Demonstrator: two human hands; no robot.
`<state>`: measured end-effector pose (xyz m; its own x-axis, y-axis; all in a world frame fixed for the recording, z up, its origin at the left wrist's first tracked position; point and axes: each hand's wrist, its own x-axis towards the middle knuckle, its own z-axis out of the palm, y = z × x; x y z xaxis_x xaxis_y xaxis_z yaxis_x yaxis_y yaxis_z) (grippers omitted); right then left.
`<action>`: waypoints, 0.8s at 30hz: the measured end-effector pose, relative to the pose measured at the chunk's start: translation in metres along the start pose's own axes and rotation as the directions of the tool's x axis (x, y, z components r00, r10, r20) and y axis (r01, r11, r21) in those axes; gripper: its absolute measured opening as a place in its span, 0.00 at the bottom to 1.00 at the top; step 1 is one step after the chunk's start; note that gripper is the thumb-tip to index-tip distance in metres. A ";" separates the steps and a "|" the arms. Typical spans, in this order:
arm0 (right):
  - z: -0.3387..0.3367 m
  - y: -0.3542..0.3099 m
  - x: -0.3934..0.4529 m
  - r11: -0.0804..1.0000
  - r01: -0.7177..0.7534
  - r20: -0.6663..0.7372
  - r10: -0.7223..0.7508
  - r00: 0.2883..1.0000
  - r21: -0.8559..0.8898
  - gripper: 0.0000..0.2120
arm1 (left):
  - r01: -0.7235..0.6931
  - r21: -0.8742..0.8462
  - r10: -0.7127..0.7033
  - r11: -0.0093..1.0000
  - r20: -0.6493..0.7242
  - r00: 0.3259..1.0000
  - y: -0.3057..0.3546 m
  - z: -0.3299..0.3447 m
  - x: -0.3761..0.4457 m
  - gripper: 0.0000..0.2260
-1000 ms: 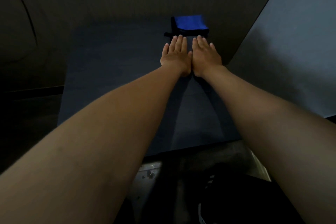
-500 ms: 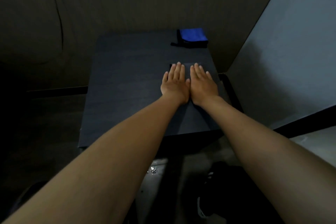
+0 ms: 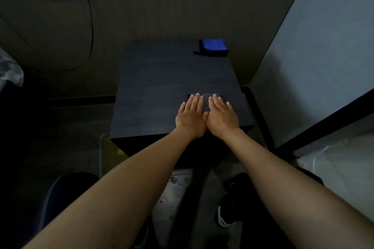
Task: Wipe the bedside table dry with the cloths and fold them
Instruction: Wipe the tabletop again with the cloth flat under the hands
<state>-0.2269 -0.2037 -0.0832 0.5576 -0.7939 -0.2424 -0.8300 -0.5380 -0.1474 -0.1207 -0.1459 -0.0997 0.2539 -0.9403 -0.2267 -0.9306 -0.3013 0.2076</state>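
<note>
Head view looks down over both forearms onto the dark, wood-grained rectangular bedside table (image 3: 162, 91). I have my left hand (image 3: 191, 116) and right hand (image 3: 221, 116) lying flat, side by side, thumbs touching, on a dark folded cloth (image 3: 206, 101) near the table's front right corner. On each hand the fingers are straight and close together, pressing down rather than gripping; nothing is pinched. The cloth is nearly the table's colour, so I can only trace its far edge and left corner beyond my fingertips; how far it reaches under my palms I cannot tell.

I judge this to be the folding step: pressing a fold flat on the dark cloth. The wiping looks finished, though in this dim light I cannot tell whether the top is dry. Next I would lift one edge and bring it over, keeping the other hand down so the cloth does not slide.

From the visible far edge, the cloth's long axis seems to run left to right, square with the table's front. A second cloth, bright blue with dark trim (image 3: 214, 46), sits folded at the far right corner, well apart, its long side also left to right.
</note>
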 end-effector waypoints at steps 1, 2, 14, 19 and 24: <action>-0.001 -0.001 -0.004 1.000 0.006 0.011 -0.006 1.000 0.016 0.31 | -0.011 -0.005 0.011 1.000 -0.005 1.000 -0.002 0.001 -0.007 0.28; -0.002 -0.002 -0.008 0.999 0.010 0.024 -0.011 1.000 0.031 0.32 | -0.022 -0.006 0.022 1.000 -0.011 1.000 -0.004 0.003 -0.013 0.28; -0.017 -0.019 -0.042 0.989 0.106 0.239 -0.078 0.968 -0.106 0.54 | -0.200 0.058 0.200 0.978 -0.006 0.980 -0.030 -0.011 -0.060 0.40; -0.024 -0.027 -0.044 0.979 0.118 0.324 -0.060 0.944 -0.165 0.50 | -0.235 0.171 0.234 0.957 0.027 0.972 -0.037 -0.026 -0.069 0.33; -0.023 -0.030 -0.044 0.989 0.113 0.325 -0.075 0.943 -0.100 0.45 | -0.246 0.190 0.248 0.951 0.013 0.969 -0.038 -0.037 -0.081 0.28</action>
<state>-0.2266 -0.1594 -0.0457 0.5832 -0.6160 -0.5296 -0.7562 -0.6498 -0.0770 -0.0962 -0.0637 -0.0544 0.0121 -0.9835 -0.1804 -0.9971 -0.0255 0.0723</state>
